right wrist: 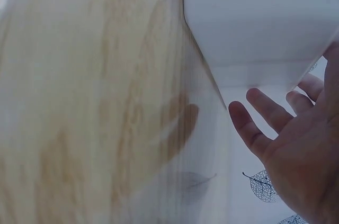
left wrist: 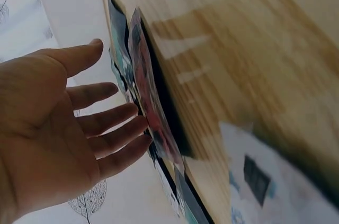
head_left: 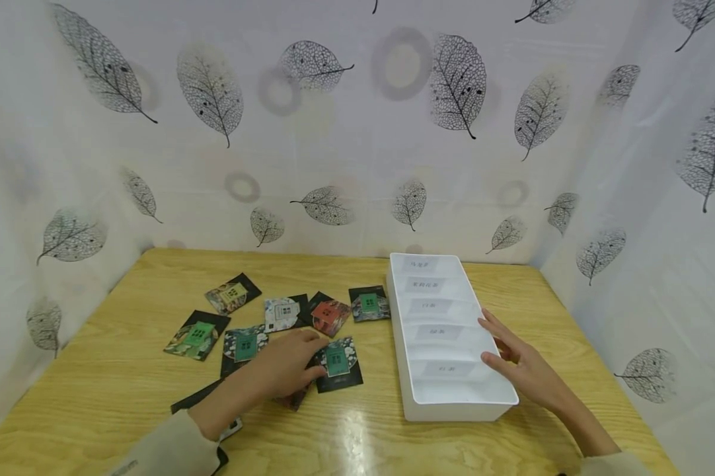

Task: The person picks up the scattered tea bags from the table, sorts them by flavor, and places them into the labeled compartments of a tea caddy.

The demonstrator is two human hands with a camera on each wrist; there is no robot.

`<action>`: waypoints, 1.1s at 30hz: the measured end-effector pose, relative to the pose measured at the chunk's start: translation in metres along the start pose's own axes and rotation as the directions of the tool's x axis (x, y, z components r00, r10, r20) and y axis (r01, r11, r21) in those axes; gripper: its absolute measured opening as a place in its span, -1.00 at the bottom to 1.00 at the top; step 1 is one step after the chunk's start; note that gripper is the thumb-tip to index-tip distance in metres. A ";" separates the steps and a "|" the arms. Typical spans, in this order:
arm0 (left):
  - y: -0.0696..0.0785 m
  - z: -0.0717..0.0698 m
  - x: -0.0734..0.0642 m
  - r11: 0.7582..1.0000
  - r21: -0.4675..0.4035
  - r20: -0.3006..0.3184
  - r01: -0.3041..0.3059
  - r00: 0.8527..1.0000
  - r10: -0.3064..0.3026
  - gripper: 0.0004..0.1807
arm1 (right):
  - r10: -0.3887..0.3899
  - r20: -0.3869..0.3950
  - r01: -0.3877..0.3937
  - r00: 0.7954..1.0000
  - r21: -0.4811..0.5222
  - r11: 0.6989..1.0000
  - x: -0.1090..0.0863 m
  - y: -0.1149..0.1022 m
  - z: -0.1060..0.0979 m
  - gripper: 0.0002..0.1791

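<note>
My left hand (head_left: 283,363) hovers over flat dark sachets on the table, its fingertips beside a teal-labelled sachet (head_left: 339,370). In the left wrist view, the fingers (left wrist: 119,123) look relaxed and nothing is held; a reddish sachet (left wrist: 151,97) lies beyond them. Another sachet (head_left: 295,398) is partly hidden under the hand. On the right stands a white box (head_left: 452,412) with a row of labelled compartments. My right hand (head_left: 526,370) is at its right side, fingers spread along the wall. The right wrist view shows fingertips close to the box; contact is unclear.
Around the left hand lie more sachets: green (head_left: 198,335), yellow (head_left: 234,293), white (head_left: 284,313), red (head_left: 332,314), and teal ones (head_left: 369,303). One dark sachet (head_left: 197,395) is partly covered by the left forearm. A leaf-patterned curtain (head_left: 345,152) borders the wooden table.
</note>
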State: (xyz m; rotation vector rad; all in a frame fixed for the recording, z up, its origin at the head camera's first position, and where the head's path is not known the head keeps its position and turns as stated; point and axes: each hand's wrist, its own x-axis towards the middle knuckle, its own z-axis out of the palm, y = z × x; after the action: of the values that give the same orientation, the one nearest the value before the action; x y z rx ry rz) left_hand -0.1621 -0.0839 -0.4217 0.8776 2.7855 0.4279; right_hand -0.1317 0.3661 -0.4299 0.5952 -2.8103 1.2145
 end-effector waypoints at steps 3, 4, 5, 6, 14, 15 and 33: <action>0.004 0.003 0.001 0.999 0.029 -0.007 0.024 1.000 -0.024 -0.41 | -0.003 0.015 0.003 1.000 0.027 1.000 0.000 0.000 -0.001 -0.29; 0.005 0.005 0.002 0.999 0.044 -0.009 0.030 1.000 -0.029 -0.41 | -0.004 0.021 0.003 1.000 0.042 0.999 0.000 0.000 -0.002 -0.29; 0.006 0.006 0.002 0.998 0.059 -0.012 0.035 0.999 -0.034 -0.40 | -0.006 0.029 0.005 1.000 0.062 0.998 0.000 0.000 -0.003 -0.29; 0.008 0.007 0.003 0.997 0.072 -0.016 0.037 0.999 -0.036 -0.39 | -0.010 0.038 0.007 0.999 0.082 0.997 0.000 0.001 -0.003 -0.29; 0.017 0.012 0.004 0.988 0.143 -0.020 0.065 0.998 -0.062 -0.31 | -0.029 0.082 0.015 0.996 0.170 0.985 0.000 0.006 -0.006 -0.28; 0.018 0.013 0.005 0.986 0.150 -0.022 0.068 0.998 -0.066 -0.31 | -0.029 0.083 0.014 0.996 0.174 0.985 0.000 0.007 -0.006 -0.28; 0.026 0.014 0.011 0.987 0.113 -0.017 0.111 0.994 -0.110 -0.31 | -0.004 0.075 -0.008 0.997 0.153 0.988 0.000 0.007 -0.008 -0.29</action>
State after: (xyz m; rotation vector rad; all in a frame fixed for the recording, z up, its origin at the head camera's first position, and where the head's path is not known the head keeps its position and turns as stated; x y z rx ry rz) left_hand -0.1536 -0.0536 -0.4275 0.7406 2.8755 0.2591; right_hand -0.1353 0.3760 -0.4291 0.6593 -2.7954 1.4489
